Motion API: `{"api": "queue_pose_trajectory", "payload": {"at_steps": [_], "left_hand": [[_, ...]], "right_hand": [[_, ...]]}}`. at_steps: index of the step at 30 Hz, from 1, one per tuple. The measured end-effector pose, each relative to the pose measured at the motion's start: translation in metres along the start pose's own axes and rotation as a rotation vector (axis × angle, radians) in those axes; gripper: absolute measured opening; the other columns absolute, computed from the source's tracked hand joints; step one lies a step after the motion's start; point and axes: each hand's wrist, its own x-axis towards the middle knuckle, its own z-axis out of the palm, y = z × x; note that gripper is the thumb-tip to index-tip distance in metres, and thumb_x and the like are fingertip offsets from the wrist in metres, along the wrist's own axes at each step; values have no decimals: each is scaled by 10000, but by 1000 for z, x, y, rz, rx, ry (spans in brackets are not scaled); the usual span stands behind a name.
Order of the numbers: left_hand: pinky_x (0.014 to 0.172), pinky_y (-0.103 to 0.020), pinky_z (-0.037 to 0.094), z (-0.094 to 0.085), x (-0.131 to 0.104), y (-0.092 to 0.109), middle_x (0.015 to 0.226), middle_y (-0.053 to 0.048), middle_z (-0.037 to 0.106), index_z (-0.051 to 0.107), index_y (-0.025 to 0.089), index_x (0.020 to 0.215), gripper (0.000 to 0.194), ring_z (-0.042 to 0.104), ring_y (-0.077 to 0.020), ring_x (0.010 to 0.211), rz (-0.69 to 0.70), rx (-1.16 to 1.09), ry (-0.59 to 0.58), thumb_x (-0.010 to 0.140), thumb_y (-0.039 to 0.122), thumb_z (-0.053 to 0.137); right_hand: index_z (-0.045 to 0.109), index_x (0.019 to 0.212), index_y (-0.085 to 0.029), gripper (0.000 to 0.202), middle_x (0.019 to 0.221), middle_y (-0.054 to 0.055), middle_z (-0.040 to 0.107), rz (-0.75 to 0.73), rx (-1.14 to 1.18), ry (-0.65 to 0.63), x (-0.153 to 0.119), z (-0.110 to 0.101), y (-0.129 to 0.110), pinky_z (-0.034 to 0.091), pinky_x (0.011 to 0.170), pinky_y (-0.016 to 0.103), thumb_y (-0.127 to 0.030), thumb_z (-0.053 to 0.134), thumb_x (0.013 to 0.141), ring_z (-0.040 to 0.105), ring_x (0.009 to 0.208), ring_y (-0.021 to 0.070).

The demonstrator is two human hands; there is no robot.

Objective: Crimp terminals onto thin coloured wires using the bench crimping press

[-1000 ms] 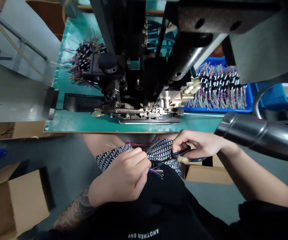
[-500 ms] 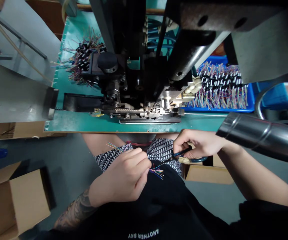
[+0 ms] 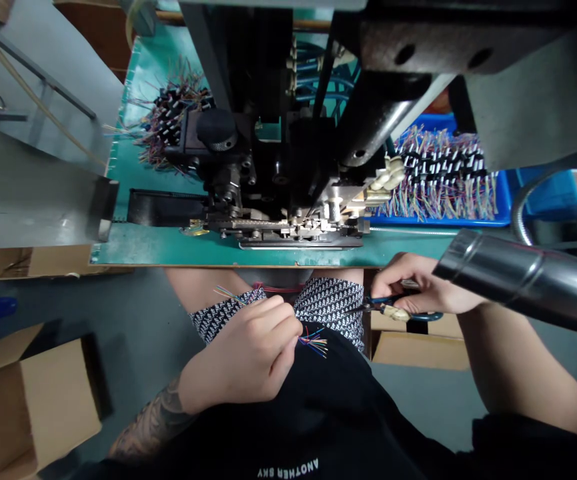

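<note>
Over my lap, my left hand (image 3: 253, 353) is closed around a bundle of thin coloured wires (image 3: 314, 341). Fanned wire ends stick out to the right of the fist, and more ends show past its upper left side; the middle of the bundle is hidden in the palm. To the right, my right hand (image 3: 421, 283) grips a pair of scissors (image 3: 393, 311) with dark handles and a pale wrapping on one of them. The blades point left toward the wire ends, apart from them.
A dark metal machine (image 3: 278, 167) stands on the green tabletop (image 3: 168, 247). Wire bundles (image 3: 171, 120) lie behind it at left; more fill a blue tray (image 3: 501, 200) at right. A shiny metal tube (image 3: 528, 280) juts in above my right forearm. Cardboard boxes (image 3: 61, 400) sit on the floor.
My right hand has drawn the scissors rightward, away from the wire ends. My left hand has stayed in nearly the same place with the bundle.
</note>
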Motion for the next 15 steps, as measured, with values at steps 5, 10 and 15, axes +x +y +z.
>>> {"api": "queue_pose_trajectory", "payload": {"at_steps": [5, 10, 15], "left_hand": [[770, -408, 486, 0, 4, 1, 862, -69, 644, 657, 159, 923, 185, 534, -225, 820, 10, -1, -22, 1022, 107, 509], [766, -411, 487, 1, 6, 4, 868, -69, 651, 662, 160, 948, 181, 540, -224, 823, 15, -11, -42, 1024, 112, 505], [749, -411, 490, 0, 5, 8, 854, -68, 650, 667, 163, 947, 199, 539, -221, 808, 8, -8, -46, 1027, 116, 491]], "right_hand": [[764, 1141, -138, 174, 842, 33, 700, -39, -165, 148, -12, 14, 4, 504, 650, 279, -200, 771, 978, 570, 711, 135], [755, 1166, -137, 255, 952, 67, 727, -22, -237, 181, -3, 26, 18, 516, 692, 271, -302, 787, 975, 611, 798, 150], [761, 1110, -117, 262, 895, 60, 750, -89, -132, 58, 14, 22, 24, 494, 660, 239, -336, 799, 972, 620, 750, 132]]}}
